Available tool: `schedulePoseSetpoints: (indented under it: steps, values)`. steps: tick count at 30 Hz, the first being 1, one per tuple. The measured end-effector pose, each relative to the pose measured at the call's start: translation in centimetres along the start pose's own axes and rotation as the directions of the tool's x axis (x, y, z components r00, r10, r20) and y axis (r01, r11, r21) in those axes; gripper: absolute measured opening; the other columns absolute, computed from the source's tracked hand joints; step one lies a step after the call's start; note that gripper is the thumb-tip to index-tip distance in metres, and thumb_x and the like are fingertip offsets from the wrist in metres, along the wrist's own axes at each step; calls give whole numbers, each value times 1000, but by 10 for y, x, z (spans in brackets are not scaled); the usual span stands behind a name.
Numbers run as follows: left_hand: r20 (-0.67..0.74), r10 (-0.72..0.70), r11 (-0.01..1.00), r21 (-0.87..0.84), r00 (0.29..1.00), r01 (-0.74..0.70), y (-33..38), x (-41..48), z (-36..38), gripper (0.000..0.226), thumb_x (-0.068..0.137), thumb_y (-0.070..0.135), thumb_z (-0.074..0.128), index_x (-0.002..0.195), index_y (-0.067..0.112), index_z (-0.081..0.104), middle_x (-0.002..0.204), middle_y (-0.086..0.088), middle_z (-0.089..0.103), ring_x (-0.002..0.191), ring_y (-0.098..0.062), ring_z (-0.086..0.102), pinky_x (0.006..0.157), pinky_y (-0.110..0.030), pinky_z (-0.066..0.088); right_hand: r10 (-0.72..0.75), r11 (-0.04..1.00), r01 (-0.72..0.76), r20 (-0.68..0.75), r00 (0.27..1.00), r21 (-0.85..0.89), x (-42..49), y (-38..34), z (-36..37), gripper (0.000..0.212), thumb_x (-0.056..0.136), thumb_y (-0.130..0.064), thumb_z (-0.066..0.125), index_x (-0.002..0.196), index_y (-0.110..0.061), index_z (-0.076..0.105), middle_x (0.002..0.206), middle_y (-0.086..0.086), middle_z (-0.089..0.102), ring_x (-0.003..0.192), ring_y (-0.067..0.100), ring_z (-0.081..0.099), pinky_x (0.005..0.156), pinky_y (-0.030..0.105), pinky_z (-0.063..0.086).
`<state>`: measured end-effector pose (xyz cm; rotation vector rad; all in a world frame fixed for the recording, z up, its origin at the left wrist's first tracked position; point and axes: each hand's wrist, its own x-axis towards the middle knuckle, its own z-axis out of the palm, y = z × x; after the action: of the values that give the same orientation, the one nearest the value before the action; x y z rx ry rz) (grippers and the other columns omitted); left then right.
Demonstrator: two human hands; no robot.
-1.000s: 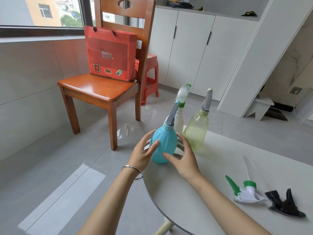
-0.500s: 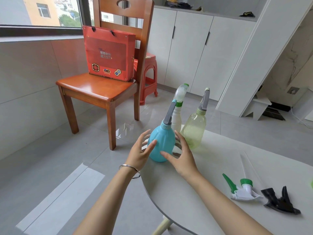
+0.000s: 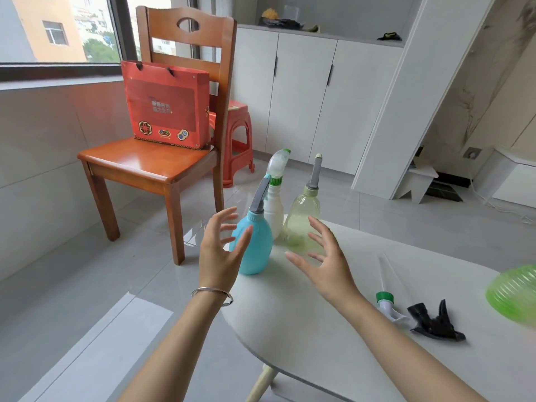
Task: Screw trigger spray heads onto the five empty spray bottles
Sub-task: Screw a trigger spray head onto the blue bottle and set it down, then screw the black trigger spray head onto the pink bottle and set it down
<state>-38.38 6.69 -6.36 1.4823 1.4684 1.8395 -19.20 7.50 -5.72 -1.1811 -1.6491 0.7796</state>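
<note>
White cabinets (image 3: 304,97) along far wall. White rounded tabletop (image 3: 333,352) at near right, carrying all bottles and loose heads. Wooden chair (image 3: 150,166) on floor at far left, red gift bag (image 3: 166,108) upright on its seat against the backrest; red plastic stool (image 3: 240,132) behind chair.

Three bottles clustered upright at far left edge of tabletop, each with a spray head already on:
- blue bottle (image 3: 256,250) nearest, grey head;
- pale green bottle (image 3: 303,221) just right of it, grey head;
- white bottle (image 3: 275,207) behind and between those two, white head with green collar.

Ribbed green bottle (image 3: 513,291) at right frame edge, blurred and cropped; upright or lying, cannot tell.

Left hand (image 3: 217,250) raised just left of blue bottle, fingers spread and loosely curved, gripping nothing; thumb overlapping bottle in view, contact unclear. Right hand (image 3: 324,262) raised just right of blue bottle, in front of pale green bottle, fingers spread, palm inward, holding nothing.

Two loose heads lying at near right of tabletop: black spray head (image 3: 435,320), and just left of it white spray head (image 3: 387,304) with green collar, clear dip tube pointing far. Silver bracelet (image 3: 213,294) on left wrist.
</note>
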Motion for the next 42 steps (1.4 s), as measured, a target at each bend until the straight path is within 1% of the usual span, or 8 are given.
schedulePoseSetpoints:
  steps: [7,11,16,20,25,30,34,42]
  values:
    - [238,149,982,78,960,-172,35,-35,49,38,79,35,70,113,35,53,106,15,59,95,-5,58,81,-25,52,-85,983,68,-93,992,-170,-21,2,-80,67,78,-29,72,137,-31,40,150,-9,32,138,2,29,110,27,31]
    - [413,156,949,189,897,-253,49,-52,97,58,80,45,63,132,27,45,129,6,55,117,-10,52,98,-28,46,-63,937,23,-102,993,-349,-39,11,-136,70,79,-35,70,141,-31,36,156,-14,17,140,-3,17,105,7,17]
    - [555,169,897,255,814,-360,76,-73,158,79,78,64,46,144,24,29,150,2,36,140,-17,30,115,-31,26,-162,803,34,-163,973,-595,-60,24,-212,75,77,-46,68,142,-26,37,157,-7,18,142,8,16,117,39,20]
    - [625,136,887,268,769,-375,81,-98,193,86,72,72,30,146,28,23,155,5,26,144,-19,20,118,-31,19,-186,724,-52,-268,945,-688,-75,31,-270,76,77,-38,72,142,-21,37,157,1,21,140,13,13,116,49,20]
    - [703,109,888,248,702,-387,92,-120,239,87,71,73,29,146,30,22,156,6,24,144,-18,19,117,-31,19,-145,724,-206,-437,888,-658,-100,52,-333,80,73,-37,76,142,-25,38,157,-1,22,142,18,22,116,43,18]
    - [779,125,922,138,615,-363,118,-141,297,73,85,50,57,146,27,25,154,4,27,142,-16,23,113,-27,22,-95,765,-288,-543,834,-576,-123,80,-378,88,69,-37,80,143,-27,34,158,-5,17,137,22,34,113,44,27]
    - [826,135,923,96,547,-374,132,-161,337,69,86,48,56,145,26,27,153,4,31,140,-16,27,111,-27,24,-1,810,-336,-575,818,-480,-132,103,-395,94,68,-33,80,145,-27,28,159,-1,15,145,15,16,116,38,22]
    - [920,-31,996,61,391,-64,143,-204,396,58,92,39,50,143,16,33,148,-4,40,136,-18,36,110,-25,27,306,892,-441,-586,751,-101,-145,142,-405,83,77,-33,73,146,-25,26,154,-5,27,141,13,26,111,30,26]
